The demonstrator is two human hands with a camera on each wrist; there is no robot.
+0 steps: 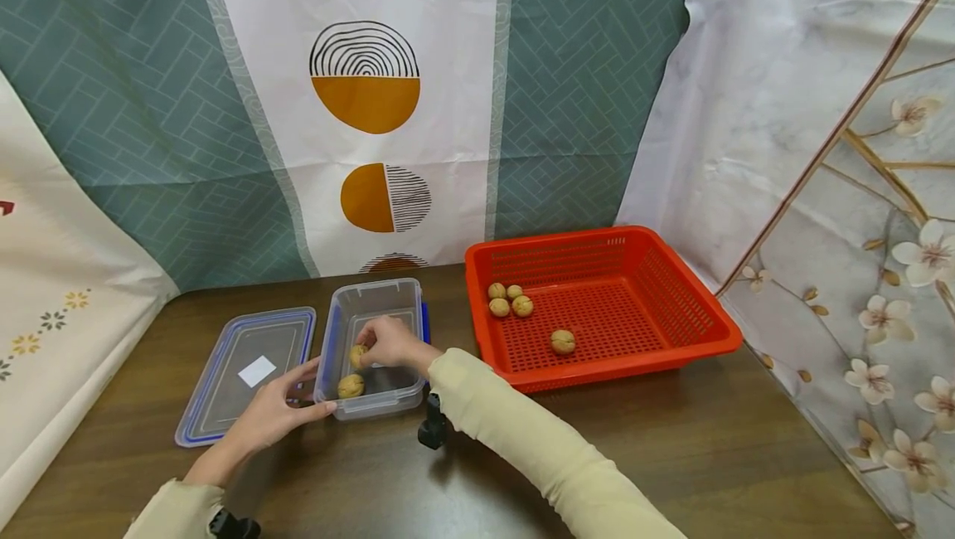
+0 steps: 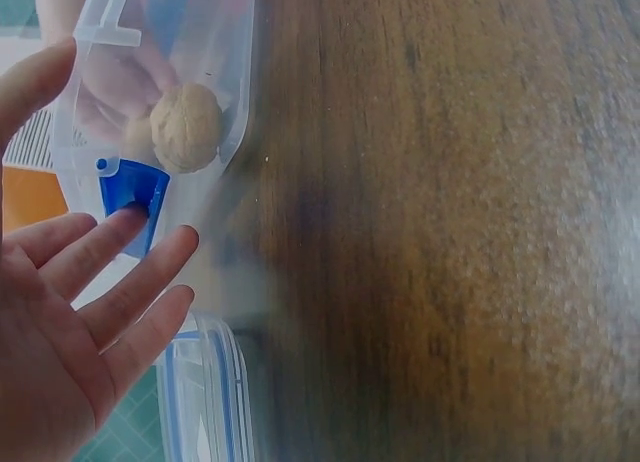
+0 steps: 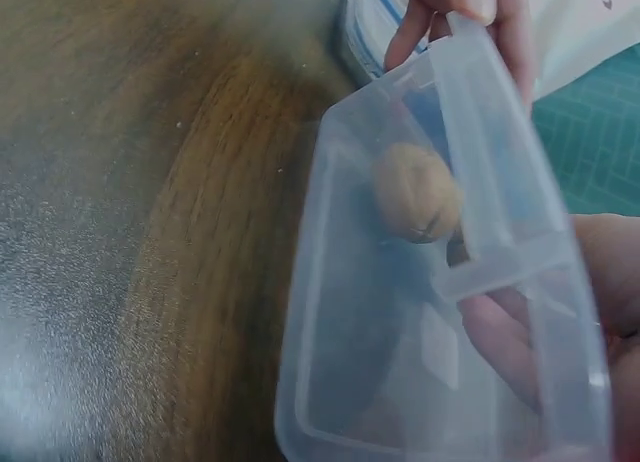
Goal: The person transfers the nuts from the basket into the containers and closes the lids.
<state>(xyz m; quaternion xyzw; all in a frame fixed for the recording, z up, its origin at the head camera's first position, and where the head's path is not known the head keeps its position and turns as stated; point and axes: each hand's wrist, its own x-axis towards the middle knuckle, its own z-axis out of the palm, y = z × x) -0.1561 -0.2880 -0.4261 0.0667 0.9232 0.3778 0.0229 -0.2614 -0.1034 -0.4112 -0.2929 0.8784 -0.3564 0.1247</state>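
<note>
A clear plastic container [image 1: 376, 404] with blue latches stands on the table. My right hand [image 1: 390, 342] reaches inside it, fingertips pinching a walnut [image 1: 359, 356] near the left wall. A second walnut [image 1: 351, 386] lies in the container's near left corner, and in the left wrist view this walnut [image 2: 187, 129] shows through the clear wall. My left hand [image 1: 272, 413] rests at that corner from outside, thumb against the near side. Its fingers [image 2: 130, 290] are spread and fairly straight beside the blue latch [image 2: 133, 189].
Left of the container lies its clear, blue-edged lid [image 1: 216, 398] with a white label [image 1: 257, 371]. A red perforated basket [image 1: 597, 373] stands on the right, with several walnuts [image 1: 523, 306] grouped at its left and one walnut [image 1: 563, 342] nearer the front. Patterned cloths hang behind the table [image 1: 634, 456].
</note>
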